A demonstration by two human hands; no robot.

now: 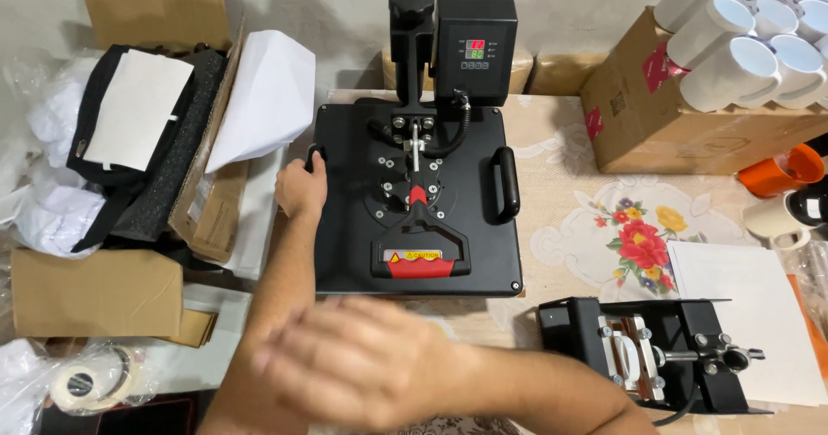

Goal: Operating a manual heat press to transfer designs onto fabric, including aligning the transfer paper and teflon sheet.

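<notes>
Over the counter (561, 142), head view: we've got the black heat press (417, 202) dead centre, top plate down flat, red-tipped lever handle (420, 258) lying toward us, control box w/ lit display (475, 49) at the back.

Our left hand (302, 187) sits at the press's left edge, fingers curled round the left side handle (315, 156), so closed and gripping it. Our right hand (366, 362) crosses low in front of the press, fingers spread, nothing in it; it's motion-blurred, so exact pose is hard to read. It's near the front edge of the plate, not touching the lever as far as we can tell. Right side handle (507, 183) is free.

Around: mug-press attachment (655, 362) front right on a white sheet (759, 306), white mugs (759, 47) stacked on a cardboard box (690, 125) back right, orange mug (780, 169) beside it. Left: open carton w/ black fabric and white paper (138, 107), tape roll (82, 383) in plastic.

Step in hand, our read: steadying or positioning the press w/ the left while the right comes across. Next move prob calls for a firm grip on the lever or the plate's other side, keeping fingers off the plate edge since the display's lit and it may be hot, and bracing so the base doesn't slide.
</notes>
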